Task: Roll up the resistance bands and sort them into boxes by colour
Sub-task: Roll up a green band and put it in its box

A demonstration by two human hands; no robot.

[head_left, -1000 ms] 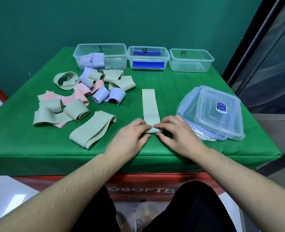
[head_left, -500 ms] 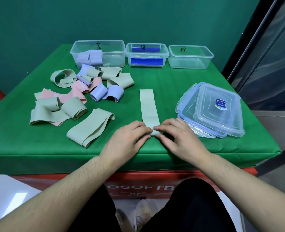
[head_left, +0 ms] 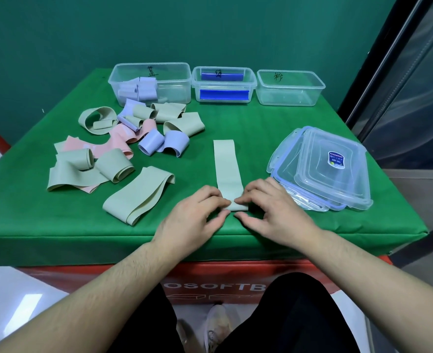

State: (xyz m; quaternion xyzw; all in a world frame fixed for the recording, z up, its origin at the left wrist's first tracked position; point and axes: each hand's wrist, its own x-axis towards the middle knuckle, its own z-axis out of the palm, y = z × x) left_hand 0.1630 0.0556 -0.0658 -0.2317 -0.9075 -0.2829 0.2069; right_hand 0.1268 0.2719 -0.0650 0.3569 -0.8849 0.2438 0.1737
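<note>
The green band [head_left: 227,166] lies flat on the table [head_left: 261,128], just in front of the person, with its long axis running from 12 o'clock to 6 o'clock; the far end points toward the row of boxes and the near end is turned over into a small fold or first roll at the table's near edge. Both hands meet at this near end. The left hand [head_left: 192,220] comes in from 7 o'clock, palm down, its fingers curled onto the left side of the fold and its thumb lying beneath it; its grip is narrow and pinches the band. The right hand [head_left: 274,212] comes in from 5 o'clock, palm down, fingertips bent onto the right side of the fold, thumb extended along the table below it; its grip is likewise narrow and holds the band. Both forearms extend from the lower corners of the view and converge at the band. At 10 o'clock from the hands lies a loose pile of bands [head_left: 123,149] in green, pink and lilac. At 12 o'clock stand three clear boxes: the left box [head_left: 151,84] holds lilac rolls, the middle box [head_left: 224,84] shows blue, and the right box [head_left: 290,87] appears unfilled. At 2 o'clock, just beside the right hand, lies a stack of lids [head_left: 324,169].
</note>
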